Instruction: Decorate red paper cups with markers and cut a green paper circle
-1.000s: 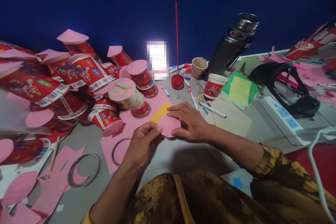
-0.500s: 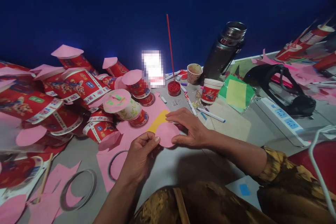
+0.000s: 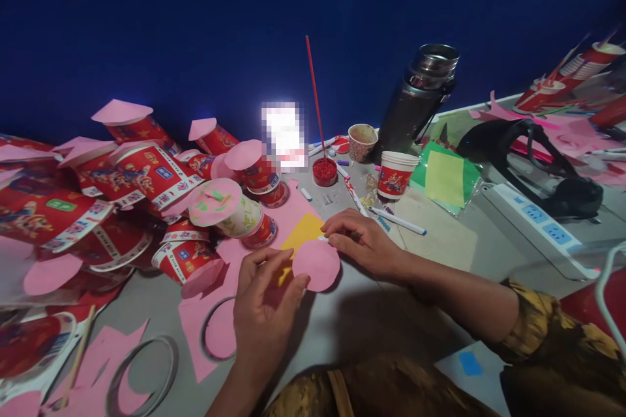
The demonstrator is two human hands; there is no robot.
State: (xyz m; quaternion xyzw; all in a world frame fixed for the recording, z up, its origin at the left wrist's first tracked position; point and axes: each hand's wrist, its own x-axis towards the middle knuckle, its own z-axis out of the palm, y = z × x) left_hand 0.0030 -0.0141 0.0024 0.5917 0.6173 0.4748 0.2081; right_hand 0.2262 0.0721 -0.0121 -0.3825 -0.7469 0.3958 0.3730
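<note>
Near the middle, a round pink paper disc point(image 3: 317, 266) is held up over the grey surface. My left hand point(image 3: 267, 306) pinches its lower left edge between thumb and fingers. At the disc's upper right edge is my right hand point(image 3: 364, 244), its thumb and fingers closed around a small white thing, perhaps a pen, mostly hidden. Behind the disc lies a yellow paper piece point(image 3: 304, 231), on a larger pink sheet point(image 3: 229, 273). A cup with a green-marked pink disc on top point(image 3: 215, 203) stands to the left.
Many red paper cups point(image 3: 156, 176) with pink tops crowd the left. A grey ring point(image 3: 169, 378) lies at the lower left. Behind are a red pot point(image 3: 325, 172) with a stick, markers and a dark flask point(image 3: 411, 104). A power strip point(image 3: 533, 228) lies right.
The pink disc has moved slightly right and down. My left thumb has shifted to its lower edge, and my right hand has moved from its side to its upper right edge.
</note>
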